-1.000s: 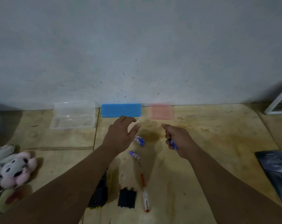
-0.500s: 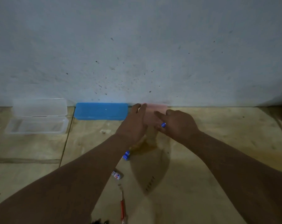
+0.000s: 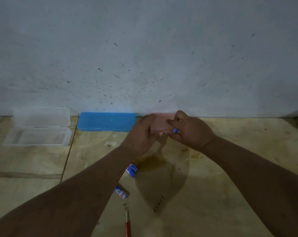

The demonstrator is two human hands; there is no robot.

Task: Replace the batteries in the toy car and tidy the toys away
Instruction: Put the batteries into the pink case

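Both hands are working at the pink case against the wall, a battery tucked in the right hand.

Head view: the left hand (image 3: 141,132) is curling around the left end of the pink case (image 3: 159,124), which is sitting at the far edge of the floor (image 3: 238,168), just right of the closed blue case (image 3: 106,121); the right hand (image 3: 189,130) is pinching the case's right end while also gripping a small battery (image 3: 175,130) in its curled fingers. The case looks like light, stiff, smooth plastic, so holding it by the ends and prying at the lid seam seems best. Two loose batteries (image 3: 132,170) and a third battery (image 3: 121,192) are lying nearer the person, small and likely to roll. The toy car is not in view.
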